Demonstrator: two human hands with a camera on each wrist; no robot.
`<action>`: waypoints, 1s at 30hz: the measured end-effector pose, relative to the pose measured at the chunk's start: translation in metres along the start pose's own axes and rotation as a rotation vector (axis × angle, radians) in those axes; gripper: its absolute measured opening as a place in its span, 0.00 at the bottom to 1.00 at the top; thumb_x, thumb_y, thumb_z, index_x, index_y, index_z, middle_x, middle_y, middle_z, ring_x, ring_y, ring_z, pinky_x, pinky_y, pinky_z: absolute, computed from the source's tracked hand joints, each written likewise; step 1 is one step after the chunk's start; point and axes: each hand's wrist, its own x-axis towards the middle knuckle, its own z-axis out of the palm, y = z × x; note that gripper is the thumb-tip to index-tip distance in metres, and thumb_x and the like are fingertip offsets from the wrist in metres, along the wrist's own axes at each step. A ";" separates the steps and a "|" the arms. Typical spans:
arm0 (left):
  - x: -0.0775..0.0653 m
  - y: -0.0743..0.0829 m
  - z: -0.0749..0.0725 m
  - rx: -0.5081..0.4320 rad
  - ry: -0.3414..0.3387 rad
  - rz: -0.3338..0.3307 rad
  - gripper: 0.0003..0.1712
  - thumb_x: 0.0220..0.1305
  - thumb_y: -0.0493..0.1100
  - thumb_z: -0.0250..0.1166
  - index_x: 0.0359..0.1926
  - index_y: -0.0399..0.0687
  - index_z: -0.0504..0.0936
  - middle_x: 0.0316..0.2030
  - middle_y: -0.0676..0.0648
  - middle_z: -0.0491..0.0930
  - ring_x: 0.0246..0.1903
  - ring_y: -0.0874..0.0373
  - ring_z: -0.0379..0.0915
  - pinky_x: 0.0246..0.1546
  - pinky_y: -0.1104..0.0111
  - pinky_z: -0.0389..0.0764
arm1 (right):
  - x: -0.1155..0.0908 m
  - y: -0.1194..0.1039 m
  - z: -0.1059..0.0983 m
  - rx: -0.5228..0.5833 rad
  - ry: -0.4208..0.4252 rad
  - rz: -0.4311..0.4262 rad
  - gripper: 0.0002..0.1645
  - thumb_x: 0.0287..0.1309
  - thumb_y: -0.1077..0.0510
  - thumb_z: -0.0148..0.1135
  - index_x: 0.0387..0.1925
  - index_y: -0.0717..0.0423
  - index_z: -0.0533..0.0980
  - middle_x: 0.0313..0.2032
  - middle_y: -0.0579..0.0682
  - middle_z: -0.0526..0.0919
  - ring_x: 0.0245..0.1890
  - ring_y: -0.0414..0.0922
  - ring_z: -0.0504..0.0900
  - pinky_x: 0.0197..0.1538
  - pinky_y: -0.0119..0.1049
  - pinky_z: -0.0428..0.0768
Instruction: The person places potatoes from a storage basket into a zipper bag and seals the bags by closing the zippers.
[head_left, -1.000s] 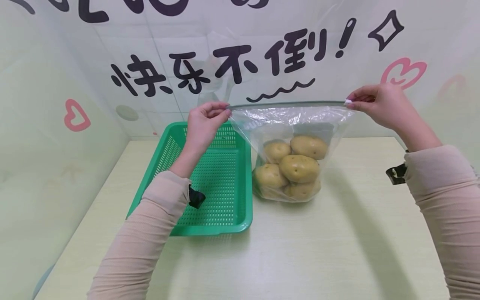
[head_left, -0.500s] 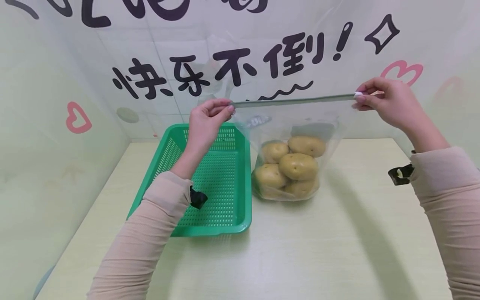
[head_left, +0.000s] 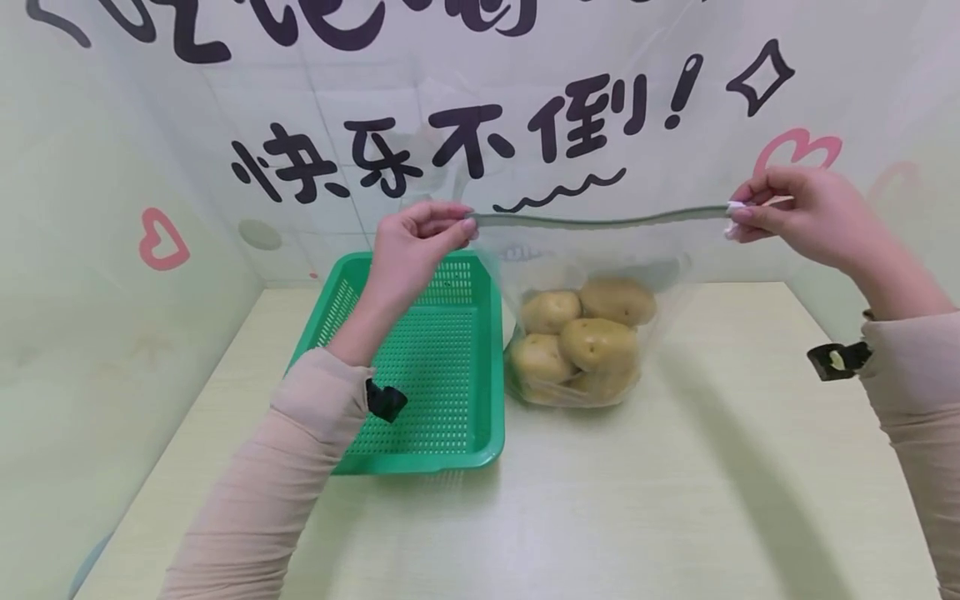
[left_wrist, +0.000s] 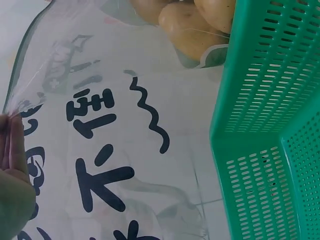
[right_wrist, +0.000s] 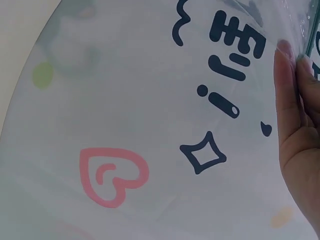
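A clear zip bag [head_left: 517, 267] with several potatoes [head_left: 597, 344] inside stands upright on the table, its green-grey zip strip [head_left: 600, 222] stretched between my hands. At the strip's left end, my left hand [head_left: 412, 246] pinches the top corner between thumb and fingers. My right hand [head_left: 806, 212] pinches the white slider [head_left: 737, 206] at the right end. The left wrist view has the potatoes [left_wrist: 187, 30] low in the bag, with fingertips of my left hand [left_wrist: 12, 155] at the strip. In the right wrist view, my right hand [right_wrist: 297, 115] grips the clear film.
A green perforated basket [head_left: 491, 417] stands on the pale table [head_left: 622, 500], close along the bag's left side, under my left forearm. Behind them rises a printed wall sheet [head_left: 360, 75] with black lettering and pink hearts. Black straps sit at both wrists.
My right hand has moved right along the strip with the slider, to the bag's far corner. The strip now sags a little. My left hand keeps its pinch, nearly still.
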 end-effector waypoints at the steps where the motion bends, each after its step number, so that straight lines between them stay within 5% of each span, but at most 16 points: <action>1: -0.002 0.001 -0.001 0.007 -0.020 0.000 0.12 0.58 0.35 0.67 0.44 0.37 0.83 0.26 0.59 0.85 0.31 0.66 0.83 0.41 0.75 0.83 | -0.002 0.001 -0.002 -0.022 -0.014 -0.001 0.02 0.63 0.60 0.59 0.37 0.53 0.76 0.25 0.32 0.80 0.25 0.26 0.83 0.35 0.13 0.77; 8: -0.015 0.011 -0.004 -0.035 -0.149 0.021 0.05 0.56 0.32 0.67 0.34 0.43 0.85 0.22 0.60 0.85 0.26 0.65 0.83 0.34 0.73 0.84 | -0.016 0.006 -0.020 -0.017 -0.140 0.065 0.05 0.62 0.62 0.59 0.34 0.49 0.78 0.25 0.39 0.84 0.26 0.36 0.86 0.37 0.15 0.77; 13: -0.014 0.011 0.001 -0.166 -0.192 0.018 0.14 0.55 0.27 0.63 0.26 0.52 0.85 0.21 0.57 0.85 0.22 0.64 0.83 0.29 0.72 0.84 | -0.016 0.012 -0.030 -0.003 -0.186 0.092 0.05 0.62 0.62 0.60 0.34 0.48 0.80 0.24 0.43 0.86 0.27 0.39 0.87 0.41 0.12 0.69; 17: -0.004 0.002 0.007 -0.209 -0.157 -0.043 0.12 0.57 0.28 0.62 0.27 0.50 0.84 0.21 0.56 0.85 0.23 0.65 0.82 0.31 0.74 0.84 | -0.008 0.020 -0.027 0.016 -0.196 0.127 0.04 0.63 0.57 0.59 0.37 0.46 0.79 0.24 0.40 0.87 0.34 0.29 0.86 0.52 0.15 0.64; 22: 0.012 -0.009 0.011 -0.245 -0.093 -0.136 0.10 0.59 0.29 0.63 0.43 0.33 0.81 0.25 0.54 0.85 0.26 0.66 0.83 0.35 0.76 0.84 | 0.004 0.026 -0.018 0.082 -0.161 0.175 0.05 0.65 0.52 0.58 0.39 0.35 0.77 0.26 0.32 0.86 0.34 0.23 0.83 0.55 0.15 0.58; 30: 0.032 -0.022 0.014 -0.259 0.023 -0.210 0.18 0.60 0.29 0.63 0.52 0.29 0.78 0.27 0.54 0.84 0.28 0.66 0.82 0.36 0.77 0.83 | 0.024 0.023 0.005 0.249 -0.041 0.136 0.06 0.62 0.55 0.60 0.35 0.36 0.78 0.24 0.31 0.85 0.28 0.27 0.85 0.43 0.12 0.71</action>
